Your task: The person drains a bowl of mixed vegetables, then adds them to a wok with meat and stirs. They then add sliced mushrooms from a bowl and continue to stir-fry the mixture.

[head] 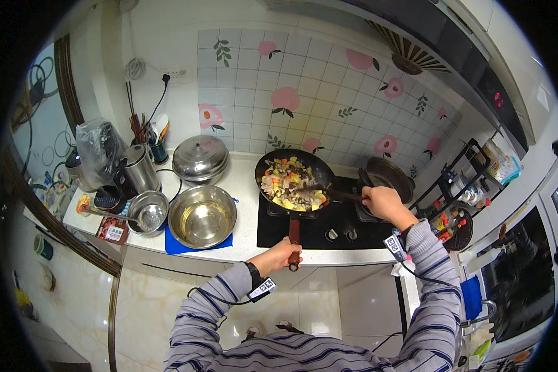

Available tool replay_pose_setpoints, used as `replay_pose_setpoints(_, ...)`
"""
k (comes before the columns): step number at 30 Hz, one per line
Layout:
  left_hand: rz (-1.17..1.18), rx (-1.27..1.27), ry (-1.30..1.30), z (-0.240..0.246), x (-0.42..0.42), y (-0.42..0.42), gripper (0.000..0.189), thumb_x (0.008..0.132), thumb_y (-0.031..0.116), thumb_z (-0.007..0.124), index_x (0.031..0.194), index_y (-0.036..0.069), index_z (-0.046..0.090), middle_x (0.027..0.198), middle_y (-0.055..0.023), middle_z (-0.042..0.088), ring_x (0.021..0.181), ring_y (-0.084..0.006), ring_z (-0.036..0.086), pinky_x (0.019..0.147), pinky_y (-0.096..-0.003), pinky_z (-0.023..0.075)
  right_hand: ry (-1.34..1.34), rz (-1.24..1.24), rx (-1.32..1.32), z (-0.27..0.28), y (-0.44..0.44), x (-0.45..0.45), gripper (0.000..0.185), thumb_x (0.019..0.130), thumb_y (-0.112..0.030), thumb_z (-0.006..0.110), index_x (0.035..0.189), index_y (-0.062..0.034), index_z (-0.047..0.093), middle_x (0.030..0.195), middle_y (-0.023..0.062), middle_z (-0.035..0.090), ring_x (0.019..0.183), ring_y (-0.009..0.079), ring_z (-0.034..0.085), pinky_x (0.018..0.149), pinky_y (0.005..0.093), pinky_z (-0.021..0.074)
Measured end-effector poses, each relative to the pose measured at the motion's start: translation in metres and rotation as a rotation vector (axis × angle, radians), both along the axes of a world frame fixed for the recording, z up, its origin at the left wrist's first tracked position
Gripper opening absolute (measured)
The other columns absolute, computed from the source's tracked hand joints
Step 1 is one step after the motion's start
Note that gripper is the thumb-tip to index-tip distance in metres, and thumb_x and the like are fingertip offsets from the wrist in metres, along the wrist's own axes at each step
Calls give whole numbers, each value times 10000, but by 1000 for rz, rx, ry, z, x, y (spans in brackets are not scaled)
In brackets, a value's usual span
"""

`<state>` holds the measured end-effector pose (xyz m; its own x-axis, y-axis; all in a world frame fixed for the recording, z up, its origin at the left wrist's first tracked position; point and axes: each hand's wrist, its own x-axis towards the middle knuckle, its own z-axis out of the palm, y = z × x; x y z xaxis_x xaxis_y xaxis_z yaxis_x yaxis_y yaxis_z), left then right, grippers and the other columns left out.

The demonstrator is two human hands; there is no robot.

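Note:
A dark wok [323, 163] rests over the left burner of the black gas cooktop [307, 232]. My left hand [281, 255] is closed around the wok's brown handle [294, 232], which points toward me. In the wok lies a mix of chopped food [290, 183], with yellow and orange chunks and pale pieces that look like meat. My right hand [383, 202] grips the dark handle of a spatula [344, 195]; its blade reaches into the right side of the food and is partly hidden there.
A dark frying pan [388, 179] stands behind my right hand. Left of the cooktop are a steel basin [202, 216], a lidded steel pot [201, 160], a smaller bowl with a ladle [147, 211] and a kettle [141, 169]. A black rack [451, 176] with bottles stands at right.

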<state>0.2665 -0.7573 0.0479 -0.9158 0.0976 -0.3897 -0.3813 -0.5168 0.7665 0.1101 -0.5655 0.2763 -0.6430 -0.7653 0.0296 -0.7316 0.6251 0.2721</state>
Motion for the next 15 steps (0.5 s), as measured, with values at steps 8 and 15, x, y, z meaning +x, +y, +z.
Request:
replay_pose_setpoints(8, -15, 40, 16, -4, 0, -2, 343, 878, 118, 536, 1109, 105, 283, 942, -100, 473, 724, -235, 583, 544, -415, 547, -32, 112, -38, -35, -40, -3, 163, 822, -243, 588, 910, -106, 587, 763, 138, 636, 753, 339, 626, 622, 463, 479)
replay_pose_setpoints(15, -18, 39, 19, -9, -4, 0, 335, 891, 121, 527, 1109, 105, 274, 961, -115, 461, 726, -242, 586, 544, -415, 547, 114, 105, 133, 58, -24, 1, 189, 787, -255, 635, 930, -132, 620, 784, 128, 646, 768, 325, 630, 647, 433, 490)
